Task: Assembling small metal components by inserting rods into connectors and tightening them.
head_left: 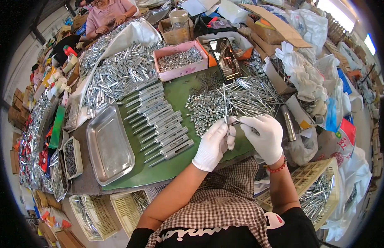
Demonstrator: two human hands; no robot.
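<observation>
My left hand [212, 144], in a white glove, is closed around a thin metal rod [226, 101] that stands nearly upright. My right hand [265, 134], gloved too, pinches at the rod's lower part; whatever lies between its fingertips is too small to make out. Just beyond the hands are a heap of small metal nut-like pieces [204, 109] and a pile of loose thin rods [258, 97]. To the left, several slotted metal tubes with thin rods sticking out [165, 138] lie in a slanting row on the green mat [142, 175].
A metal tray [91, 140] lies left of the row. Behind it spreads a big heap of metal tubes [117, 78]. A pink box [184, 69] of small parts and a phone [225, 60] stand farther back. Yellowish crates [330, 173] flank my lap. A person [107, 18] sits opposite, far left.
</observation>
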